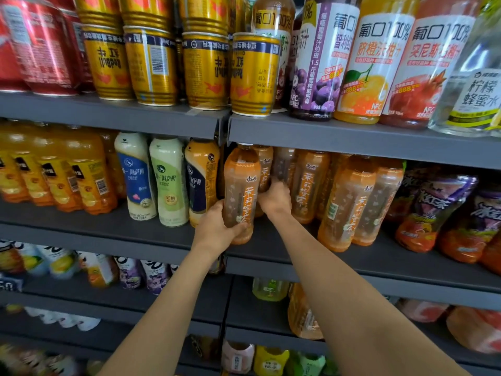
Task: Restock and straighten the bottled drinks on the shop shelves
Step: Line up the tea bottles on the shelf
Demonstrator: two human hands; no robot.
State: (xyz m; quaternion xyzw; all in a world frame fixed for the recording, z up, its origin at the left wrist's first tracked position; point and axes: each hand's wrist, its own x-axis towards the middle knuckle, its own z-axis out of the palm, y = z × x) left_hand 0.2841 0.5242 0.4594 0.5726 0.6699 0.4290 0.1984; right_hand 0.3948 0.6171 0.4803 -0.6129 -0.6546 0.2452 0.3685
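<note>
My left hand (214, 229) grips a tea bottle (240, 191) at the grey shelf (352, 256) front; my right hand (273, 198) holds the bottle behind (264, 169). Milk-tea bottles (168, 180) crowd left, more tea (349, 202) right, cans (206, 69) overhead.

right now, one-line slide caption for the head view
Left hand grips a front tea bottle; right hand holds the bottle behind.

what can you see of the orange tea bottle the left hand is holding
The orange tea bottle is clear plastic with brownish tea inside, an orange label with vertical white characters and an orange base. It is upright at the front of the middle shelf, cap hidden under the shelf above. The left hand grips its lower part; the right hand reaches behind it.
</note>
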